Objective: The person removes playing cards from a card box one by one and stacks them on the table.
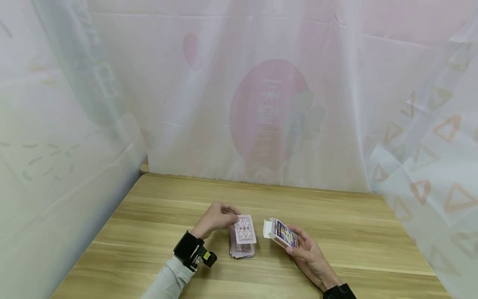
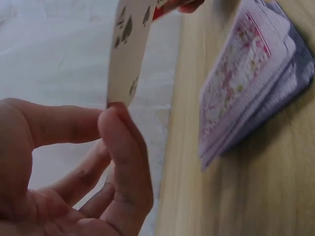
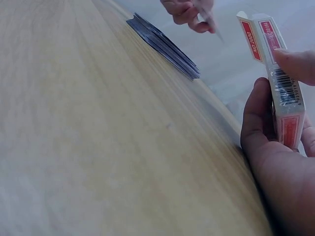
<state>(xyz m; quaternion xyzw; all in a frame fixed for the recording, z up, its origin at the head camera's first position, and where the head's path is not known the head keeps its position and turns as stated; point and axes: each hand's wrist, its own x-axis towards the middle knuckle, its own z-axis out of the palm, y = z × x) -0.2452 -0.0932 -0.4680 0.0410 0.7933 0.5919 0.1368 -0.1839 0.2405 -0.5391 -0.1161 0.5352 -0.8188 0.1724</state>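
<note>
My left hand point(image 1: 218, 219) pinches a single playing card point(image 1: 245, 229) by its edge, pink patterned back up, just above a loose pile of cards point(image 1: 242, 248) on the wooden table point(image 1: 336, 232). In the left wrist view my fingers point(image 2: 123, 147) pinch the card point(image 2: 129, 49), and the pile point(image 2: 251, 83) lies to the right. My right hand point(image 1: 304, 249) holds a card box point(image 1: 281, 234) with its flap open, to the right of the pile. The right wrist view shows the box point(image 3: 280, 73) between thumb and fingers, with the pile point(image 3: 165, 46) farther off.
White translucent sheets with pink and green prints point(image 1: 269, 112) close in the table at the back and on both sides. Bare wood lies around the pile and both hands. A black band with a camera point(image 1: 192, 251) sits on my left wrist.
</note>
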